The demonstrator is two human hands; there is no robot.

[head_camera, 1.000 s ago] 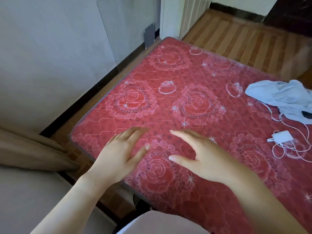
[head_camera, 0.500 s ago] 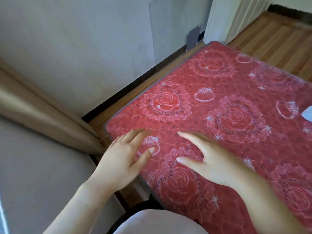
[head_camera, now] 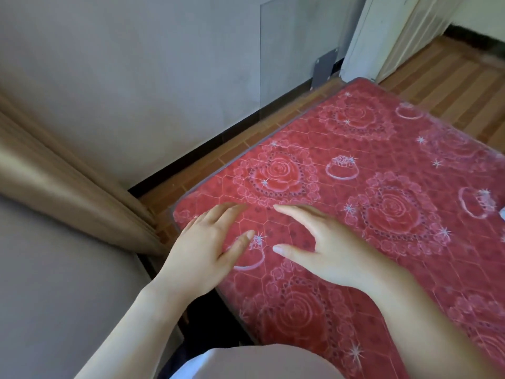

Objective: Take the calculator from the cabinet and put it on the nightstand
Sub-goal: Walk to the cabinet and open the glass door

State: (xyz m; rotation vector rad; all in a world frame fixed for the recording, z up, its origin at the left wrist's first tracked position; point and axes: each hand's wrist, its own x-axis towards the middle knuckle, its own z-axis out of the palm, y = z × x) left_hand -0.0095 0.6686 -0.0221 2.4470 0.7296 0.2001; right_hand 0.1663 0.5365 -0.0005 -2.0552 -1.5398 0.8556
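Both hands hang out in front of the body with nothing in them: the left hand [head_camera: 207,250] and right hand [head_camera: 328,247] hover palm-down over the near corner of the bed [head_camera: 369,242], fingers [head_camera: 292,212] loosely spread, likely for balance while the person turns. The calculator is not in view, nor any cabinet or nightstand (only wall, a curtain [head_camera: 62,187] and wood floor [head_camera: 448,77]), so its long axis and heading cannot be told.
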